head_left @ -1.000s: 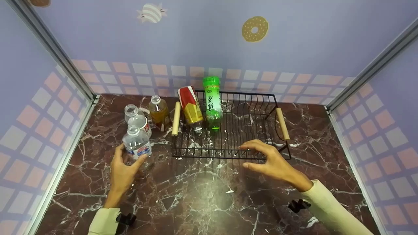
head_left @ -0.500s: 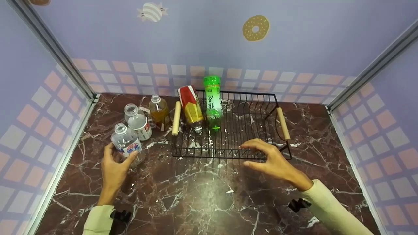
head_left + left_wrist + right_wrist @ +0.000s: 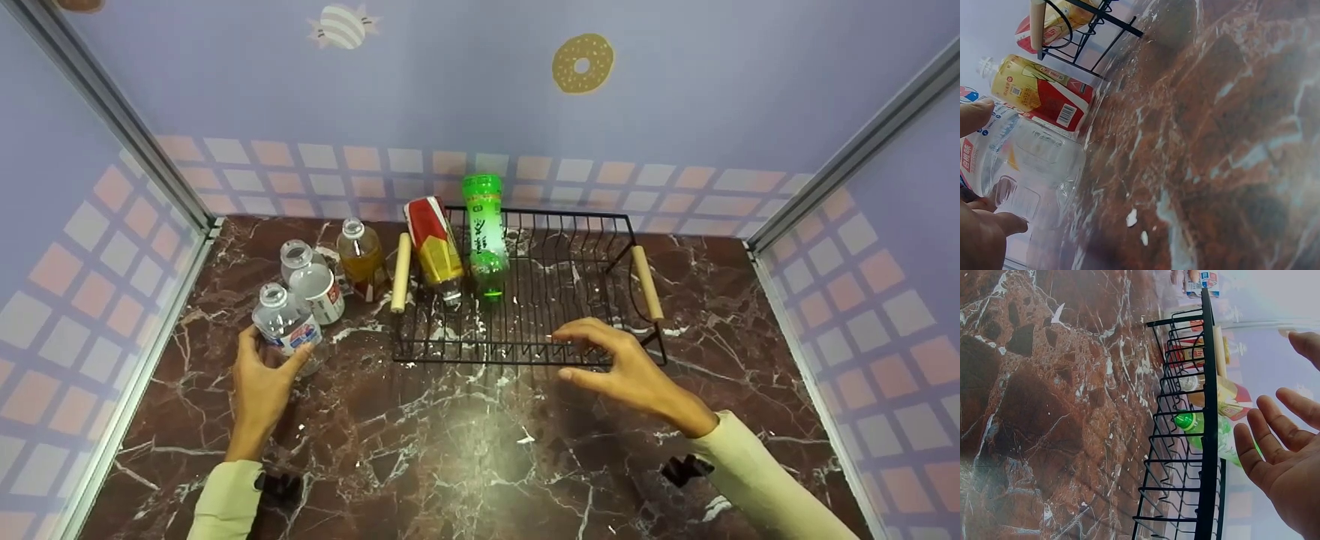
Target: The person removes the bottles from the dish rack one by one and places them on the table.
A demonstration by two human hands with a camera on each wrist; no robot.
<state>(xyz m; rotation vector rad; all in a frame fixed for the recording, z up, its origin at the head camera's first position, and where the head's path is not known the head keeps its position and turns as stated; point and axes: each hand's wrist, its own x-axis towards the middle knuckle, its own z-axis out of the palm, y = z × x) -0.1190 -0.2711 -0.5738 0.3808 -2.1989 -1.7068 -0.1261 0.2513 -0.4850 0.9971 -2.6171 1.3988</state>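
Observation:
My left hand grips a clear plastic bottle with a blue, white and red label, thumb on one side and fingers on the other. The bottle is capless and roughly upright; in the left wrist view its base looks close to the tabletop. Right behind it stands another clear capless bottle with a white and red label. A bottle of yellow drink stands by the black wire rack. My right hand hovers over the rack's front right part, fingers apart and holding nothing.
In the rack's left part lean a red-and-yellow labelled bottle and a green bottle, both caps-end toward me. Wooden handles flank the rack. A patterned wall closes off the back, and side walls rise left and right.
My left hand has carried the clear bottle left, away from overlapping the bottle behind it, then stayed almost still. My right hand has barely moved.

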